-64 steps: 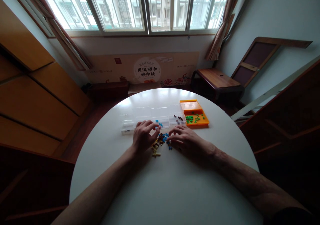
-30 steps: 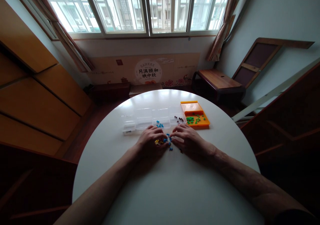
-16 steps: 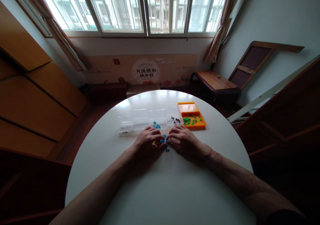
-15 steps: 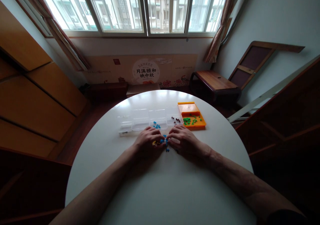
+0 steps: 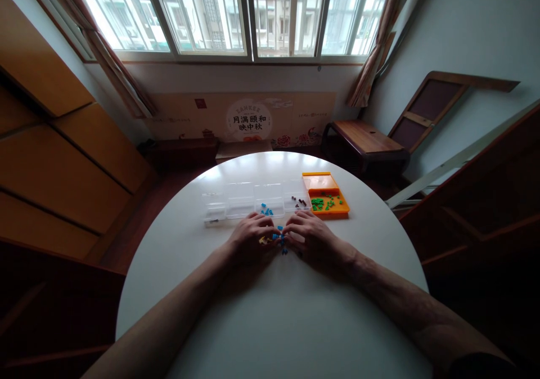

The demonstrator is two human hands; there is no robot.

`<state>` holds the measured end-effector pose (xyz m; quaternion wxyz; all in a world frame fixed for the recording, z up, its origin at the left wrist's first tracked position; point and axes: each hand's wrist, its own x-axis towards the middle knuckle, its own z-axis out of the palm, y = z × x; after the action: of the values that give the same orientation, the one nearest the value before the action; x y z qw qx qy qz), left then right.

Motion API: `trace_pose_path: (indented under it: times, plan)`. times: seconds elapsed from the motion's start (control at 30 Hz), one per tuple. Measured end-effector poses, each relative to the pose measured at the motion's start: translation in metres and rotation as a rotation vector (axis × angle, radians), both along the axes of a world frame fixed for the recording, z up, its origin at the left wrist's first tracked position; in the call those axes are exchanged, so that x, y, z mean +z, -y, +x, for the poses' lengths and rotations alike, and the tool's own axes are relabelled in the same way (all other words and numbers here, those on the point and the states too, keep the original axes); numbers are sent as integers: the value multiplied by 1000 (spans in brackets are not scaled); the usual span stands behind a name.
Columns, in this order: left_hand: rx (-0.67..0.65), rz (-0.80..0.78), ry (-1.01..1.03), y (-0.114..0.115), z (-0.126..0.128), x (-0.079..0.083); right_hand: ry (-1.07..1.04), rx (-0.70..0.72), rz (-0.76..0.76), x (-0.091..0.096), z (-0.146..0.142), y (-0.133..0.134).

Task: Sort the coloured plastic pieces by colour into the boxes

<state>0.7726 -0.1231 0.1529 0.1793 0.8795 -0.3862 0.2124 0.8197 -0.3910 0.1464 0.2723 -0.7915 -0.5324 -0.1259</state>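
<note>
A small heap of loose coloured pieces (image 5: 277,238), blue, yellow and brown, lies on the round white table (image 5: 278,323). My left hand (image 5: 250,237) rests over the heap's left side with bent fingers that cover part of it. My right hand (image 5: 313,238) lies on the right side, its curled fingertips meeting at the blue pieces. The two hands almost touch. What the fingers pinch is too small to make out.
Behind the hands stands a row of clear compartment boxes (image 5: 236,203), with blue pieces (image 5: 265,210) in one and dark pieces (image 5: 300,202) in another. An orange tray (image 5: 337,210) at the right holds green pieces (image 5: 323,203). A wooden bench (image 5: 365,137) stands beyond the table.
My left hand has come down from beside the clear box onto the heap. Both hands have closed in on the pieces, and the heap looks smaller and tighter.
</note>
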Motion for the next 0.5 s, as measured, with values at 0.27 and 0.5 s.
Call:
trace_pose_path:
  times: [0.27,0.5]
  plan:
    - [-14,-12,-6,-1,-1,0,22,17,-13,2,1,-6]
    - [-12,-6,0,-3,-1,0,-19,-2,7,2,1,-8]
